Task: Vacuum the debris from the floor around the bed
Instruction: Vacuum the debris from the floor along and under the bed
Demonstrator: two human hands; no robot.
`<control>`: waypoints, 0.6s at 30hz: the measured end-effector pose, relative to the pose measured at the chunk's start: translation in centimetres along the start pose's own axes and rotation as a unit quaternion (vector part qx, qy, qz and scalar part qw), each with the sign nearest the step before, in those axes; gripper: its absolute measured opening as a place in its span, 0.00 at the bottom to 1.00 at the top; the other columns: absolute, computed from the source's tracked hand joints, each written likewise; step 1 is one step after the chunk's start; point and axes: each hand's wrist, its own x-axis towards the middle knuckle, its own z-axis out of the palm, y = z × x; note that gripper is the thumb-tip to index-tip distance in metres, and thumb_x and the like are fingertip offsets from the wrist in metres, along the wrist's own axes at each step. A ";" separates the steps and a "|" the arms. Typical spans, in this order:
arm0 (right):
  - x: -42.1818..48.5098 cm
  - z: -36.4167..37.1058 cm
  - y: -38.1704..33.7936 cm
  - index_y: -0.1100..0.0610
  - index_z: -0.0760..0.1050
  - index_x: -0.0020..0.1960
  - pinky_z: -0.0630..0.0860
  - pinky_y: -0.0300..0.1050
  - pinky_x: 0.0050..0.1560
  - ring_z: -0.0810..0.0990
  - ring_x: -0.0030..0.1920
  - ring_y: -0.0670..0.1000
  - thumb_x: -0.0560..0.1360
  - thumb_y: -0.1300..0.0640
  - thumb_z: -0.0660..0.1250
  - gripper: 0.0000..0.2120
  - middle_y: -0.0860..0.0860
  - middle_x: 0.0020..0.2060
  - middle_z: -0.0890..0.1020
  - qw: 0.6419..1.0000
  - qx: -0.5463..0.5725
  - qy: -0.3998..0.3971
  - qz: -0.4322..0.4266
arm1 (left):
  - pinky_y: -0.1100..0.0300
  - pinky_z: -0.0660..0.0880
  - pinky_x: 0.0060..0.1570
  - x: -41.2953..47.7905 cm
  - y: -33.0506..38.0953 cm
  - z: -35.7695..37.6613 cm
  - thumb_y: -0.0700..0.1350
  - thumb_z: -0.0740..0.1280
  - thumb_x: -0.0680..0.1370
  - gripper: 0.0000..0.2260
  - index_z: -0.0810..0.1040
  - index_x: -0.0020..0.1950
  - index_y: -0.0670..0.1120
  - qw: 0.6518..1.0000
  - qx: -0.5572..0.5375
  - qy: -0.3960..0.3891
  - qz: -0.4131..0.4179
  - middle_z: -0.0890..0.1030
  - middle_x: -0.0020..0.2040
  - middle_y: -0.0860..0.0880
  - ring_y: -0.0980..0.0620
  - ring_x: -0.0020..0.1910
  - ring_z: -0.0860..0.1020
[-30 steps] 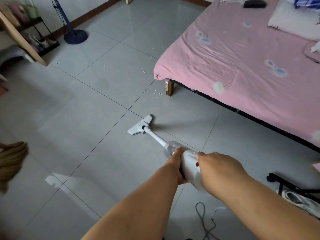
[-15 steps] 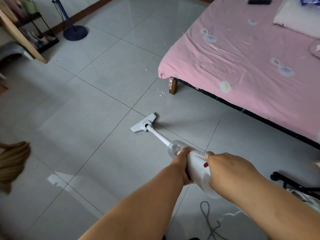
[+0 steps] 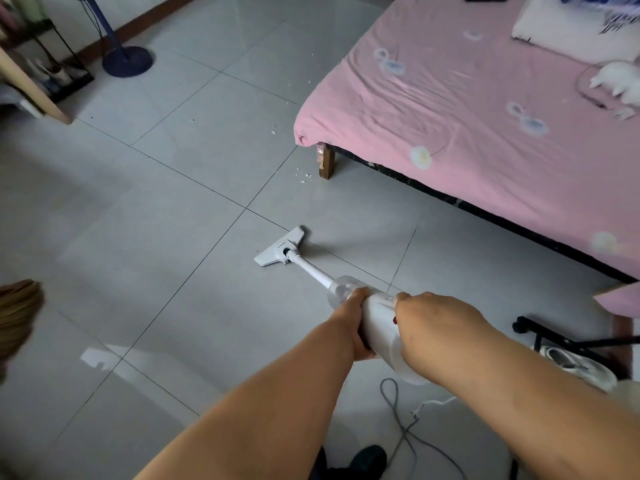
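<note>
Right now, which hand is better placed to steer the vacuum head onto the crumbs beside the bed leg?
Probably left: the left hand grips the stick vacuum farther forward, by its dust cup; the right hand holds the rear.

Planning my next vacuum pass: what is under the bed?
A wooden leg at the corner and shadowed tile; white crumbs lie just outside. Farther under is hidden by the pink sheet and dark rail.

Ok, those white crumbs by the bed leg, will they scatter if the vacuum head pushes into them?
The white crumbs look tiny and loose, so likely light. The tile floor is glossy, so they may skid. The vacuum head is wide and flat, so it might plough some ahead.
</note>
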 end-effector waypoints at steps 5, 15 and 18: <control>-2.4 1.3 3.0 0.53 0.59 0.65 0.69 0.43 0.45 0.77 0.54 0.55 0.74 0.66 0.54 0.22 0.53 0.59 0.76 0.999 -0.051 0.010 -0.012 | 0.49 0.81 0.37 0.0 -4.0 2.8 0.63 0.75 0.69 0.28 0.79 0.57 0.42 0.999 -0.039 -0.025 -0.020 0.86 0.40 0.40 0.41 0.35 0.86; -2.5 3.8 5.7 0.51 0.65 0.60 0.63 0.40 0.31 0.75 0.45 0.54 0.72 0.63 0.57 0.17 0.49 0.49 0.77 0.986 -0.104 0.106 -0.076 | 0.46 0.82 0.38 -1.3 -6.4 3.7 0.63 0.74 0.70 0.27 0.80 0.58 0.43 0.993 -0.111 -0.039 -0.011 0.87 0.44 0.40 0.37 0.37 0.85; -1.2 3.7 4.6 0.55 0.68 0.63 0.59 0.40 0.28 0.76 0.48 0.55 0.74 0.63 0.57 0.17 0.52 0.52 0.78 0.985 -0.112 0.104 -0.076 | 0.48 0.82 0.33 -1.2 -5.5 2.7 0.63 0.74 0.70 0.27 0.80 0.57 0.42 0.993 -0.114 -0.030 -0.003 0.87 0.42 0.39 0.36 0.35 0.85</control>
